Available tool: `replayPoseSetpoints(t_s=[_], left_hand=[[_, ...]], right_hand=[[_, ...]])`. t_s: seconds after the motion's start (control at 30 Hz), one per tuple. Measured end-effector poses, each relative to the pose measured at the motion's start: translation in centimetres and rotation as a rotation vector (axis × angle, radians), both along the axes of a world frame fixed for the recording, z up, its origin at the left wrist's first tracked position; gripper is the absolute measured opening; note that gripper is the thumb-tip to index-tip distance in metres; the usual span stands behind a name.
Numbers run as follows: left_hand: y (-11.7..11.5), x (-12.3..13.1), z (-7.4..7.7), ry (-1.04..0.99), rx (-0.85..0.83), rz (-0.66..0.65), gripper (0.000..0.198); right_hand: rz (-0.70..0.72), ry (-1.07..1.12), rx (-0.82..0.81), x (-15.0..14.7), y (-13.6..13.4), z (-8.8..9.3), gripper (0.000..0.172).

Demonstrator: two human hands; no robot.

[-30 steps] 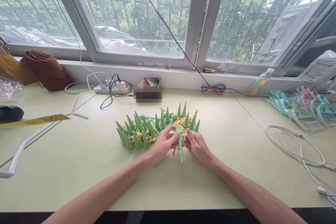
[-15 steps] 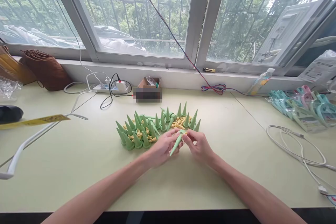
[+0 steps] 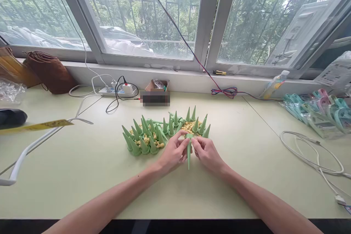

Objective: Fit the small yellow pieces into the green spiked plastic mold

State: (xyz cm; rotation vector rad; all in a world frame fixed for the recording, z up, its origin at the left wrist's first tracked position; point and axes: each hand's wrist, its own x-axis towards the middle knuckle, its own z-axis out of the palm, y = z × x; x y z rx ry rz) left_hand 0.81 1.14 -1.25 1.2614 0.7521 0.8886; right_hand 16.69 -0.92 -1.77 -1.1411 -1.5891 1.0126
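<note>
My left hand [image 3: 175, 149] grips a green plastic spike [image 3: 189, 152] near its wide collar, with the pointed tip facing down toward me. My right hand [image 3: 207, 150] is closed at the other side of the collar, thumb and fingertips pinched on a small yellow plastic fitting that they almost wholly cover. Whether the fitting sits in the spike cannot be made out. Left of the hands, many green cone spikes [image 3: 144, 145] stand points up, with yellow fittings among them. Just behind the hands lies a pile of loose yellow fittings [image 3: 189, 127], beside more standing spikes [image 3: 202, 128].
A small open carton [image 3: 157, 85] sits behind the spikes, next to a power strip [image 3: 117, 90] with cables. To the right are a coiled white cable [image 3: 311, 170] and bagged pastel clips [image 3: 320, 111]. A brown pouch [image 3: 51, 73] and a white bent rod [image 3: 20, 162] are on the left.
The spike has turned from a slant to nearly straight, its tip now toward me. My right fingers have closed in on its collar, covering the yellow fitting that showed before.
</note>
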Motion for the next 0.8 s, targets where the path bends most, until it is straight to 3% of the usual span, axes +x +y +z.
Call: replayPoseSetpoints(t_s=[0.43,0.63,0.8], left_hand=[[0.0,0.0,-0.6,0.047,0.125,0.062,0.034],[-0.2,-0.2,-0.1,0.11,0.188,0.081,0.03],[-0.4,-0.4,0.4,0.222,0.222,0.13,0.029]], right_hand=[[0.021,0.074,-0.055,-0.1,0.2,-0.6,0.043],[0.012,0.092,-0.026,0.0,0.6,-0.6,0.044],[-0.146,0.017,0.074,0.7,1.2,-0.4,0.05]])
